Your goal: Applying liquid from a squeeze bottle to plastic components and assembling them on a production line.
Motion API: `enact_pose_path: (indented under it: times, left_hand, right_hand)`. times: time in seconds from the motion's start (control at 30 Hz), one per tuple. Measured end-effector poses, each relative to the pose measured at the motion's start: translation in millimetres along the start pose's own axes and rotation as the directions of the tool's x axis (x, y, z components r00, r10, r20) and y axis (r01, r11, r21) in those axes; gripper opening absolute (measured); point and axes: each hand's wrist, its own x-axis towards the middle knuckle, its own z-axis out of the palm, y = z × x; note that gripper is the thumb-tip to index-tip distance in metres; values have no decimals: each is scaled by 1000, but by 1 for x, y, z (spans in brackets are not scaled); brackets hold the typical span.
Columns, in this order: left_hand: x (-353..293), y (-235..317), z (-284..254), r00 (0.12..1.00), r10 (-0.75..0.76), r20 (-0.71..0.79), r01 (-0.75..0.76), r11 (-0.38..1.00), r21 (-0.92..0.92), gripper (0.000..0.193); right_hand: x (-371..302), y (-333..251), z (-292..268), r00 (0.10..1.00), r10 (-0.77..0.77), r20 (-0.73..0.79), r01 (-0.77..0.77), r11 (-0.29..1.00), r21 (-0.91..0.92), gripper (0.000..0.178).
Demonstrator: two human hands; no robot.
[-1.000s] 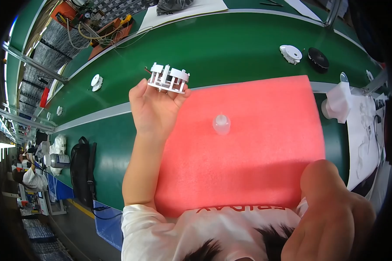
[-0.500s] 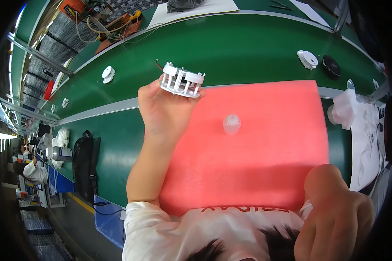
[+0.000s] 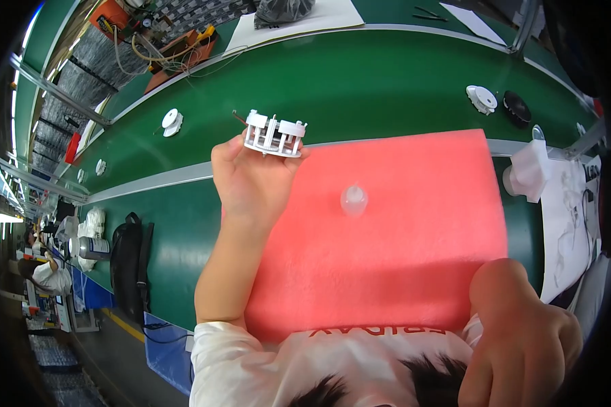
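Observation:
My left hand [image 3: 254, 180] is raised over the far left corner of the pink foam sheet [image 3: 414, 224]. Its fingers are closed round a round white plastic frame [image 3: 274, 137] with upright posts and a thin reddish-brown wire at its left side. On the sheet, right of that hand, stands a small translucent bottle [image 3: 354, 200]. My right hand [image 3: 523, 346] is large at the lower right, close to the camera, with its fingers bent downward. The fingertips are cut off, so anything in them is hidden.
White round parts [image 3: 172, 123] lie on the green line beyond the sheet, with another white part [image 3: 482, 100] and a black disc [image 3: 516, 109] at right. A black bag [image 3: 127, 261] lies left. A white-wrapped container [image 3: 526, 173] stands right. A person [image 3: 49, 275] sits far left.
The whole view has shifted a little. My left hand still holds the white frame, now slightly lower and further left in view. The right hand stays about where it was.

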Motion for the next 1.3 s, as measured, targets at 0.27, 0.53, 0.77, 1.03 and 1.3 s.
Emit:
enact_pose_path:
  times: [0.27, 0.53, 0.77, 1.03, 1.3]
  left_hand:
    - [14, 14, -62, 993, 115, -21, -115, 993, 7, 40]
    - [63, 30, -138, 883, 470, 1, -390, 731, 559, 31]
    - [73, 43, -143, 829, 558, -13, -386, 590, 710, 30]
    - [70, 45, -123, 839, 533, -110, -331, 660, 675, 32]
    - [64, 48, -116, 861, 502, -84, -306, 642, 703, 30]
  right_hand:
    - [2, 28, -15, 963, -118, 241, 201, 912, -358, 12]
    - [24, 24, -42, 835, 525, -166, -275, 136, -952, 28]
    - [41, 45, -10, 492, 836, -243, -207, -159, -965, 29]
    - [30, 69, -19, 397, 826, -399, -240, -326, -914, 43]
    - [-17, 88, -48, 215, 597, -773, -371, -682, -630, 61]
